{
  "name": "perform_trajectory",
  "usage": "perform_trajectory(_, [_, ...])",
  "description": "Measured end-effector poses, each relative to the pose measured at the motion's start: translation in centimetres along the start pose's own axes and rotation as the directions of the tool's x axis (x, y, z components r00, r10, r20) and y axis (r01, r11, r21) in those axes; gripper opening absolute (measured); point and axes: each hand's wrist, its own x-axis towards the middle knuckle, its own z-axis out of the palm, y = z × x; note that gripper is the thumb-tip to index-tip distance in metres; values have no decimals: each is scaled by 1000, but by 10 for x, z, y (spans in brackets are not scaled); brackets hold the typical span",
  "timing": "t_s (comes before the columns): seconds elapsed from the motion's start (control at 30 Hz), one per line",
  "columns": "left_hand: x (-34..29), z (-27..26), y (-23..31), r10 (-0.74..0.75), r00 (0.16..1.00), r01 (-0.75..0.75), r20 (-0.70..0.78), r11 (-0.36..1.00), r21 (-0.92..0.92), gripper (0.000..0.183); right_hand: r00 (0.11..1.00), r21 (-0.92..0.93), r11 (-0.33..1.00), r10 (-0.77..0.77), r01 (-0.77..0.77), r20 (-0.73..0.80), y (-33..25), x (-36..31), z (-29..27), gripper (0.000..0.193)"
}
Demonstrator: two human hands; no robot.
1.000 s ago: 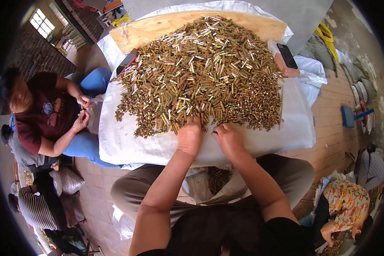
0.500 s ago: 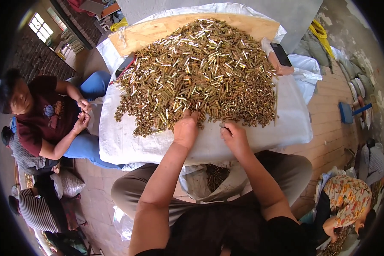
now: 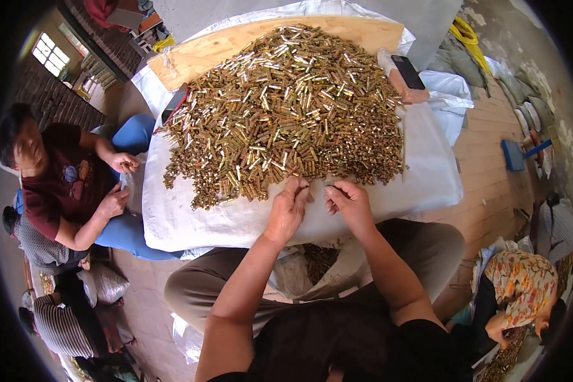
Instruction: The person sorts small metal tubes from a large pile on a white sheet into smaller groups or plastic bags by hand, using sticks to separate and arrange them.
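A large heap of small brass-coloured metal pieces (image 3: pixel 286 108), long thin cylinders mixed with shorter bits, covers most of a table draped in white woven cloth (image 3: pixel 235 226). At the heap's near edge my left hand (image 3: pixel 288 209) is closed, its fingertips pinched together; what they hold is too small to make out. Just to its right, a little apart, my right hand (image 3: pixel 350 202) has thumb and forefinger pressed together around a small dark thing whose kind I cannot tell. Both hands are over the bare near strip of cloth.
A wooden board (image 3: pixel 210 57) borders the heap's far side. A dark phone (image 3: pixel 407 72) rests on a brick (image 3: pixel 410 92) at the right. Between my knees sits an open sack (image 3: pixel 321 264) with metal pieces. A seated co-worker (image 3: pixel 70 178) is close on the left.
My left hand has drawn back from the heap's edge toward me and the right hand. The right hand stays nearly in place. The view has shifted slightly.
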Motion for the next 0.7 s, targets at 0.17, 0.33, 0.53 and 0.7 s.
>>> perform_trajectory(0.17, [-36, 8, 20, -280, 949, 316, 148, 839, -442, 10, 1000, 52, 999, -12, 11, 20, -23, -27, 11, 15])
perform_trajectory(0.33, [-54, 11, 37, -236, 965, 263, 117, 833, -487, 13, 999, -34, 999, -39, 40, 36, -32, -48, 14, 17])
perform_trajectory(0.53, [-67, 14, 45, -177, 983, 175, 42, 862, -476, 9, 999, -61, 998, -28, 30, 27, -38, -63, 13, 18])
perform_trajectory(0.7, [-73, 13, 50, -172, 984, 178, 53, 884, -432, 6, 992, -198, 972, -124, 129, 35, -35, -66, 9, 23])
